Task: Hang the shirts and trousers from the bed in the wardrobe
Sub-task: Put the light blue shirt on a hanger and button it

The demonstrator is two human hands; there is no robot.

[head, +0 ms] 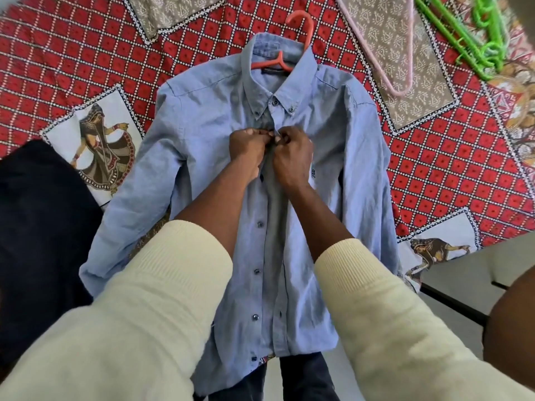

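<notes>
A light blue button-down shirt (pixel 202 157) lies flat, front up, on the red patterned bedspread (pixel 86 53). A coral plastic hanger (pixel 301 24) sits inside its collar, hook pointing away from me. My left hand (pixel 246 151) and my right hand (pixel 292 157) meet at the placket just below the collar. Both pinch the fabric edges around a button there. The button itself is hidden by my fingers. Lower buttons down the front look done up.
A dark garment (pixel 40 227) lies on the bed at the left. A pale pink hanger (pixel 402 68) and several green hangers (pixel 469 36) rest at the far right. A pale floor (pixel 463 273) shows past the bed's right corner.
</notes>
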